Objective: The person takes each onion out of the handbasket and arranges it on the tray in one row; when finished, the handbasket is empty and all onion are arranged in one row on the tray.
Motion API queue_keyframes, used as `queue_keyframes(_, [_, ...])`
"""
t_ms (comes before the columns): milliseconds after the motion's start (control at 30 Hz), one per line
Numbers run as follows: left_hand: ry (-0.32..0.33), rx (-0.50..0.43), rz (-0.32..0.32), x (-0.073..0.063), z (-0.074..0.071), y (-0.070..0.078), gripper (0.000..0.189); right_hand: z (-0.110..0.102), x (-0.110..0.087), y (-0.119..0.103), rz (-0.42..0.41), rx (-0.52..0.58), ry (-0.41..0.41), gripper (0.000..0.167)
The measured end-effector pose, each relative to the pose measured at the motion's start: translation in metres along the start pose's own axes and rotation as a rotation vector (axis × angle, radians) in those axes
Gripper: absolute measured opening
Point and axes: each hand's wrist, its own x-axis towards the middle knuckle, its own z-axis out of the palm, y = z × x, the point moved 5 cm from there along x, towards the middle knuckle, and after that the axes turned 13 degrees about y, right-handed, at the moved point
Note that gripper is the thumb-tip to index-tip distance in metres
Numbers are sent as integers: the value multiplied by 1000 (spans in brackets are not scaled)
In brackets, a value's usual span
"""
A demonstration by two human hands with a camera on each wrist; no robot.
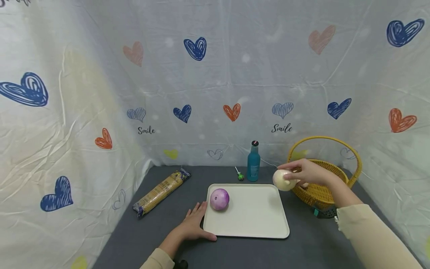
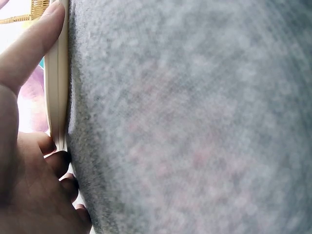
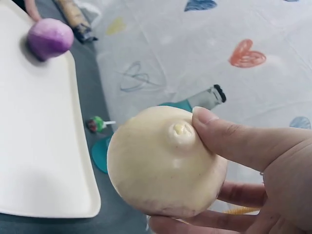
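The right hand (image 1: 307, 172) grasps a white onion (image 1: 283, 179): in the right wrist view the thumb (image 3: 234, 141) presses beside the stem nub of the white onion (image 3: 165, 168), and the remaining fingers curl under it from below. The onion is held clear of all surfaces, above the gap between the far right corner of the tray (image 1: 258, 218) and the near rim of the basket (image 1: 322, 188).

The left hand (image 1: 195, 224) lies flat on the table (image 1: 134, 239) with its fingers straight and relaxed, grasping nothing. In the left wrist view the thumb (image 2: 34, 44) bears against the edge of the tray (image 2: 56, 83); the other fingertips rest at the tray's corner, on the grey cloth.

The tray is cream-coloured and rectangular, placed flat at the middle of the table. A purple onion (image 1: 220, 198) sits on it near the far left corner, just beyond the left hand.

The basket is yellow wicker with an arched handle, standing to the right of the tray. A teal bottle (image 1: 253, 161) stands upright behind the tray, with a small green object (image 1: 240, 175) just to its left. A long packet (image 1: 161, 191) lies diagonally on the table, left of the tray. A backdrop (image 1: 215, 74) printed with hearts encloses the table.
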Motion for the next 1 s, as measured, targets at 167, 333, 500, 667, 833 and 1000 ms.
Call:
queue_keyframes(167, [-3, 12, -11, -1, 0, 0, 135, 16, 3, 0, -38, 13, -9, 52])
queue_keyframes(333, [-2, 22, -12, 1, 1, -1, 136, 32, 9, -6, -61, 73, -33, 51])
queue_keyframes(500, [7, 18, 0, 0, -1, 2, 134, 51, 16, -13, -63, 78, -57, 49])
queue_keyframes(667, [9, -2, 2, 0, 1, 1, 136, 68, 21, -14, -67, 124, -61, 51])
queue_keyframes(833, [10, -2, -3, 0, 3, -2, 140, 83, 24, -14, -73, 175, -64, 51])
queue_keyframes(1000, [19, -25, 12, 0, 3, -3, 140, 101, 27, -10, -86, 177, -90, 48])
